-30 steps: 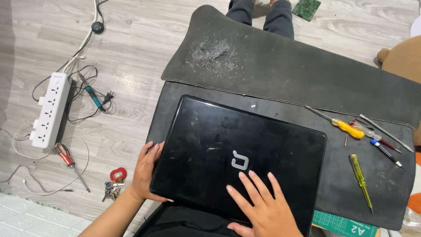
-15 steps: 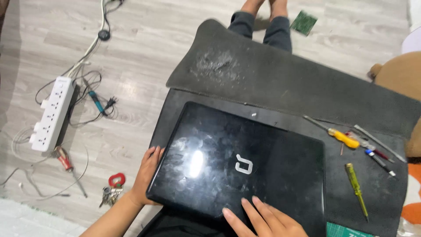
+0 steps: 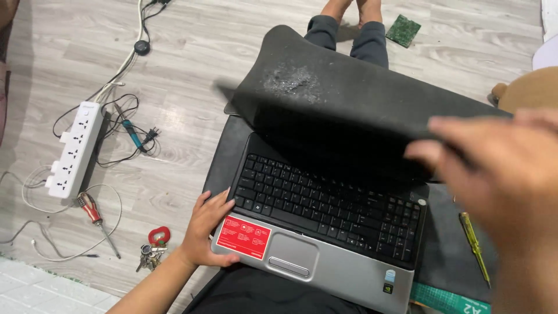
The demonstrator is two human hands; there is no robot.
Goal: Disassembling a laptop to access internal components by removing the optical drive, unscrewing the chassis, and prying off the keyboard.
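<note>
A black laptop [image 3: 325,200] lies open on a dark mat. Its keyboard, silver palm rest, touchpad [image 3: 293,254] and a red sticker [image 3: 244,237] face up. The dark lid [image 3: 343,136] is raised and tilted toward me. My right hand [image 3: 494,168], large and blurred close to the camera, grips the lid's upper right edge. My left hand [image 3: 206,229] holds the front left corner of the laptop base, with its fingers beside the red sticker.
A dusty black mat [image 3: 349,87] lies behind the laptop, with legs [image 3: 349,29] showing past it. On the floor at left are a white power strip [image 3: 74,148], a soldering iron [image 3: 131,134], a red-handled screwdriver [image 3: 93,212] and keys [image 3: 152,250]. A yellow screwdriver [image 3: 474,244] lies at right and a green circuit board [image 3: 404,30] at the top.
The laptop lid was shut with both hands resting on it. Now my right hand has lifted it open and the keyboard shows. My left hand stays at the left edge.
</note>
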